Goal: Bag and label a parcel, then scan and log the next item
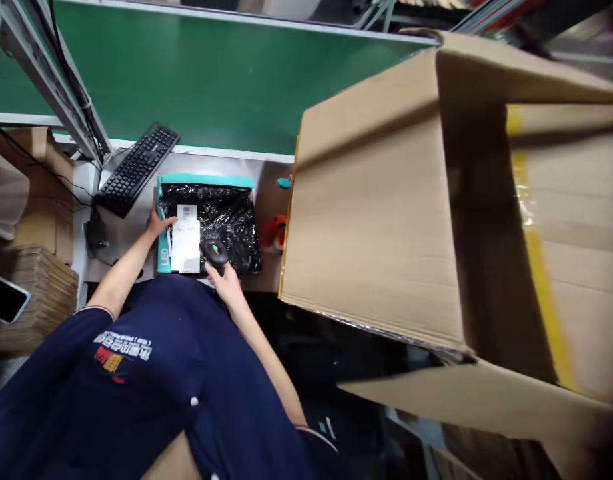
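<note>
A black plastic-wrapped package (231, 207) lies on the metal bench, with a teal carton edge marked "LED" along its left and far sides. On its left part rests a white paper label (185, 250) with a barcode at its upper end. My left hand (159, 223) grips the package's left edge, thumb over the top beside the label; its other fingers are mostly hidden. In my right hand (227, 283) is a black barcode scanner (214, 252), closed around the handle. The scanner's head is over the package, just right of the label.
A black keyboard (139, 167) lies at the back left. To the right, a large open cardboard box (371, 207) covers much of the bench. An orange tape roll (279, 233) sits beside it. Behind runs a green conveyor belt (211, 80). Flattened cardboard (39, 287) and a phone (5, 297) are at left.
</note>
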A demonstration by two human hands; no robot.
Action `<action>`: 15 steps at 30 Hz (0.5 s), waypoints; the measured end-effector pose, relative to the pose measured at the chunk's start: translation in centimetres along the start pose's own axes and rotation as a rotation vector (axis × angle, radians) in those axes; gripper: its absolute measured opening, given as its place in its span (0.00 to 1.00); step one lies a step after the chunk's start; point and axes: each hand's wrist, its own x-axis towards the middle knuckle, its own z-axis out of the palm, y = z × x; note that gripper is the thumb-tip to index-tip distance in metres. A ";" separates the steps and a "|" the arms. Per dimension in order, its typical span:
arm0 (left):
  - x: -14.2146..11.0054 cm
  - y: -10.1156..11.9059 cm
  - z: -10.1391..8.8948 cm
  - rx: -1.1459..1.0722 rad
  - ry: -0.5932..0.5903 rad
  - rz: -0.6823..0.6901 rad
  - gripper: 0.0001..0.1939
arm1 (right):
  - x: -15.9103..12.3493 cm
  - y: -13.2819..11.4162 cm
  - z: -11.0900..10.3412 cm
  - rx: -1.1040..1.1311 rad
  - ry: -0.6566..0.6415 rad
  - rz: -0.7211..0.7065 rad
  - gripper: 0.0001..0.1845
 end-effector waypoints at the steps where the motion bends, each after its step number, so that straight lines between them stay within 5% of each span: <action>1: -0.1 -0.6 0.0 0.078 0.009 -0.016 0.39 | 0.3 -0.4 0.4 0.015 -0.012 0.026 0.25; 7: -1.7 -4.2 -0.8 0.321 -0.093 0.129 0.68 | 1.3 -2.1 2.4 0.013 -0.018 0.090 0.21; 15: -3.0 -6.5 -2.0 0.208 -0.110 0.296 0.57 | 2.5 -4.0 3.1 -0.008 -0.037 0.167 0.18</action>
